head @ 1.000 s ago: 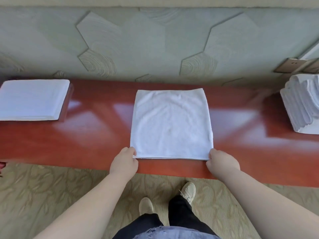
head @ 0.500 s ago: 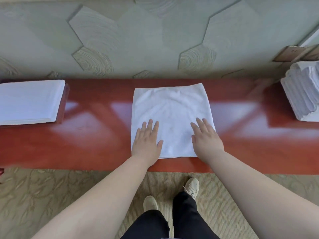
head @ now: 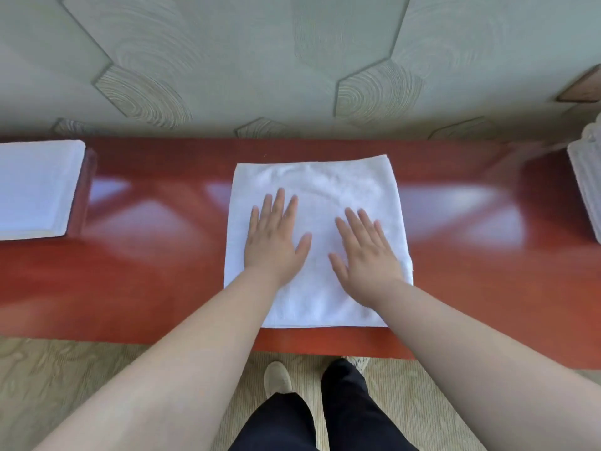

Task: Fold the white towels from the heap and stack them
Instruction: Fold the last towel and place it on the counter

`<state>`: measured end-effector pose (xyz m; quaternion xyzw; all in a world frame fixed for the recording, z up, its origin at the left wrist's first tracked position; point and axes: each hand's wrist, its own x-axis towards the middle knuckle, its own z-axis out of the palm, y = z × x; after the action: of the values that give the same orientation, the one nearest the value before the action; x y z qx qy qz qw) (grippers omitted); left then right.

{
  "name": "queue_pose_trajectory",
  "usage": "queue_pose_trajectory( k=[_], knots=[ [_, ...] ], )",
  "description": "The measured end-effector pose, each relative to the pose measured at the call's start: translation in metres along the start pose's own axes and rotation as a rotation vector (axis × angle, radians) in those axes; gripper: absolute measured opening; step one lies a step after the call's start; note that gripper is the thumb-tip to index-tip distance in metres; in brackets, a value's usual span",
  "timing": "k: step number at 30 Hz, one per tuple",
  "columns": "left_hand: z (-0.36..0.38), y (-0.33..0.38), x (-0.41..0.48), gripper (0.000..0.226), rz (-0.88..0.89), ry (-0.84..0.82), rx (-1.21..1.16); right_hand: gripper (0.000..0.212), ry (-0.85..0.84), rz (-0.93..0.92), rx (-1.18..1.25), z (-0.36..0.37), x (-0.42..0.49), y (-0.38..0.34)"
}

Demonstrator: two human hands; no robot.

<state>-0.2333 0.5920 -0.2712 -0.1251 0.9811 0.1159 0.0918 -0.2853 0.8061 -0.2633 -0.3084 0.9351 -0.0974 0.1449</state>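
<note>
Smoothing: white towel (head: 320, 187) is pressed under left hand (head: 274, 244) and right hand (head: 369, 257), fingers straight; towel stack (head: 32, 190) left of it not yet joined.

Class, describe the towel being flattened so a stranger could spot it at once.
Find the long red table along the wall. At its middle lies one white towel, spread square. Unlike the folded stack at left and the heap at right, it has the left hand and right hand flat on it.
</note>
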Motion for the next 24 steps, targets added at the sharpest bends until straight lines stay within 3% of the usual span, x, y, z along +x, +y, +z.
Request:
queue_pose_trajectory(
  k=[3,6,8,10,12,17,24],
  knots=[
    [0.007,-0.008,0.032,0.080,0.018,-0.099,0.109,0.075,-0.043,-0.114,-0.011,-0.002,0.053,-0.007],
    [0.016,-0.013,0.028,0.082,0.032,-0.092,0.220,0.075,-0.127,-0.272,-0.112,0.005,0.082,0.010],
    [0.017,-0.013,0.029,0.083,0.012,-0.092,0.207,0.072,-0.112,-0.182,-0.154,0.002,0.098,0.035],
    [0.014,-0.014,0.031,0.084,0.006,-0.097,0.201,0.071,-0.097,0.074,-0.115,-0.008,0.112,0.054],
    [0.012,-0.013,0.030,0.085,0.010,-0.098,0.207,0.070,-0.091,0.173,-0.113,-0.015,0.124,0.058],
    [0.011,-0.014,0.032,0.087,0.006,-0.107,0.173,0.074,-0.058,-0.218,-0.131,-0.005,0.128,0.034],
    [0.010,-0.014,0.033,0.087,-0.001,-0.123,0.144,0.081,-0.043,-0.213,-0.161,-0.002,0.129,0.035]
  ],
)
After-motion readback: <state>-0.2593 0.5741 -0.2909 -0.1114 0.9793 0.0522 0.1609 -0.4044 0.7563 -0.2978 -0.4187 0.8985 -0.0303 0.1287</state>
